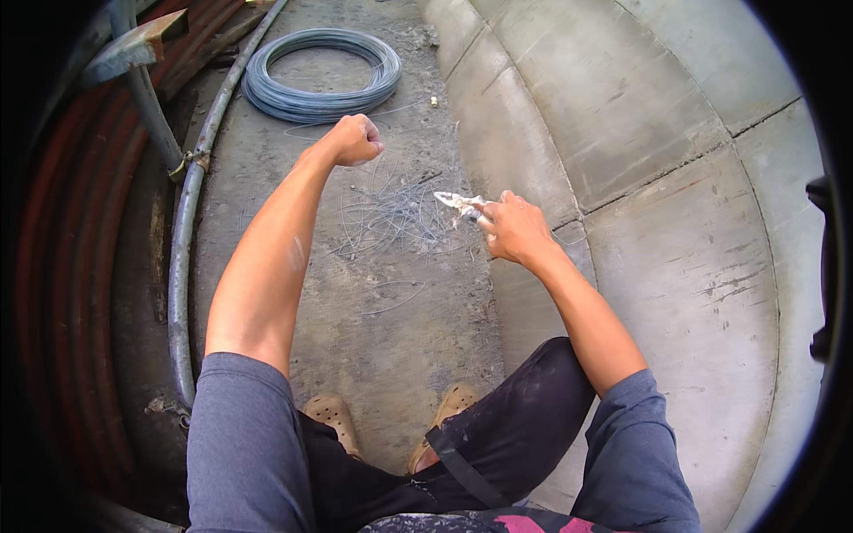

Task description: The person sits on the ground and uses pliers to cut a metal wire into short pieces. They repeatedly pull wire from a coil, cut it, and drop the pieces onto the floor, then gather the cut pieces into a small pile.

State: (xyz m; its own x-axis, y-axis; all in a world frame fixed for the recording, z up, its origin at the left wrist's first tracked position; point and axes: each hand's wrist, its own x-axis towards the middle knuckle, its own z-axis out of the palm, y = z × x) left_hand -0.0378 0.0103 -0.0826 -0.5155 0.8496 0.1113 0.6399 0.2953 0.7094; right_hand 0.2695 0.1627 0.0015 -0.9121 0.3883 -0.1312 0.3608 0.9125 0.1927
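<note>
A pair of combination pliers (460, 203) is gripped in my right hand (520, 226), its jaws pointing left above a tangle of cut wire pieces (400, 216). My left hand (358, 140) is curled into a fist just in front of a large coil of grey metal wire (320, 100). Thin strands pass close to that fist; whether it pinches one is too fine to tell. The coil lies flat on the concrete floor. Closer to my feet lies a single bent wire piece (396, 296).
Along the left runs a galvanized metal pipe (183, 266), with an upright metal prop (150, 106) beside it. Red corrugated sheets (73, 266) lie beyond. A sloped concrete surface (680, 266) with joint lines rises on the right. My tan clogs (333, 420) stand on the floor.
</note>
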